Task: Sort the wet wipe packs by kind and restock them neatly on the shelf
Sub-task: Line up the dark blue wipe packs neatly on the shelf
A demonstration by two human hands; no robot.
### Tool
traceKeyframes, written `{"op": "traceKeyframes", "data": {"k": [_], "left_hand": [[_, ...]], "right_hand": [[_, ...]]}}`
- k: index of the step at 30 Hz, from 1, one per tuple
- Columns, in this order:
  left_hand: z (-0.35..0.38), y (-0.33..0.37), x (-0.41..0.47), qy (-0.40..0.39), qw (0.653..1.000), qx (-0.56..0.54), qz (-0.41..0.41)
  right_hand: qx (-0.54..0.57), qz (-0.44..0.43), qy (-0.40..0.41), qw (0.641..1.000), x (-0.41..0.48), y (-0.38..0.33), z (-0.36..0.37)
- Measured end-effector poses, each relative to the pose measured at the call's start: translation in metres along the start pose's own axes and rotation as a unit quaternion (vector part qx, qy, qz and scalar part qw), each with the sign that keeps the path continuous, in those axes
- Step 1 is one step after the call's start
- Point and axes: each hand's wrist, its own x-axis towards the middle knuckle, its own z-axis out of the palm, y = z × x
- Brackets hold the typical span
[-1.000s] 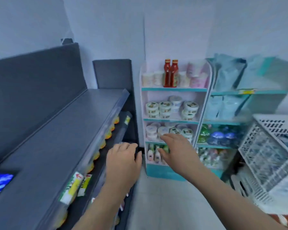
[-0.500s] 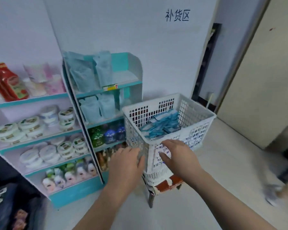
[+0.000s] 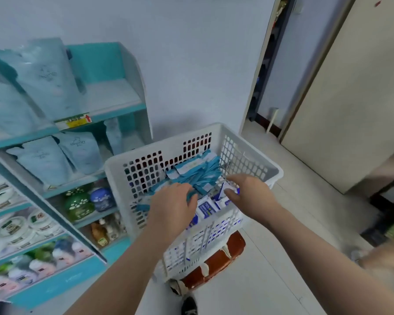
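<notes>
Wet wipe packs lie in a white basket (image 3: 114, 164) on a brown stool (image 3: 216, 258), just beside the teal shelf (image 3: 132, 110): teal-striped packs (image 3: 200, 173) at the back, white-and-blue packs (image 3: 206, 208) at the front. Left hand (image 3: 173, 208) on the teal-striped packs, fingers bent down; grip cannot be told. Right hand (image 3: 248, 192) over the white-and-blue packs, grip wide.

Looks like a small shop's stocking corner. Told by the teal-and-white tiered display shelf (image 3: 132, 105), filled row by row with like goods: pale blue soft pouches (image 3: 46, 76) above, round green and blue bottles (image 3: 77, 204) lower, flat white lidded tubs (image 3: 11, 230) on the neighbouring rack. Marked with a yellow price strip with a red arrow (image 3: 74, 122) on one shelf edge. Beside it, a white perforated plastic basket (image 3: 248, 137) heaped with blue-and-white wet wipe packs (image 3: 205, 208).
</notes>
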Motion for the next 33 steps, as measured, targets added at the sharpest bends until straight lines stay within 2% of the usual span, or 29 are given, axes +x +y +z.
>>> {"op": "traceKeyframes", "data": {"k": [3, 7, 10, 13, 16, 20, 22, 24, 28, 33], "left_hand": [[0.025, -0.002, 0.051, -0.045, 0.999, -0.010, -0.020], [0.065, -0.009, 0.099, -0.166, 0.984, -0.037, -0.057], [0.101, -0.015, 0.120, -0.249, 0.960, -0.081, -0.101], [0.134, -0.017, 0.129, -0.297, 0.939, -0.107, -0.138], [0.154, -0.017, 0.132, -0.321, 0.920, -0.126, -0.185], [0.173, -0.021, 0.133, -0.304, 0.903, -0.143, -0.267], [0.179, -0.022, 0.132, -0.305, 0.898, -0.141, -0.283], [0.183, -0.022, 0.133, -0.317, 0.891, -0.143, -0.293], [0.188, -0.021, 0.133, -0.331, 0.889, -0.122, -0.291], [0.192, -0.020, 0.132, -0.353, 0.886, -0.108, -0.280]], "right_hand": [[0.008, 0.018, -0.045, 0.999, 0.052, 0.026, 0.005], [-0.002, 0.023, -0.121, 0.992, 0.105, 0.056, 0.018], [-0.008, 0.001, -0.180, 0.984, 0.138, 0.076, 0.034], [-0.029, -0.047, -0.260, 0.964, 0.171, 0.096, 0.054], [-0.059, -0.099, -0.346, 0.931, 0.199, 0.109, 0.077], [-0.105, -0.146, -0.451, 0.874, 0.222, 0.120, 0.105], [-0.138, -0.173, -0.482, 0.848, 0.224, 0.127, 0.117], [-0.154, -0.191, -0.488, 0.837, 0.224, 0.133, 0.126], [-0.116, -0.159, -0.495, 0.846, 0.232, 0.141, 0.130], [-0.010, -0.077, -0.418, 0.905, 0.252, 0.148, 0.108]]}}
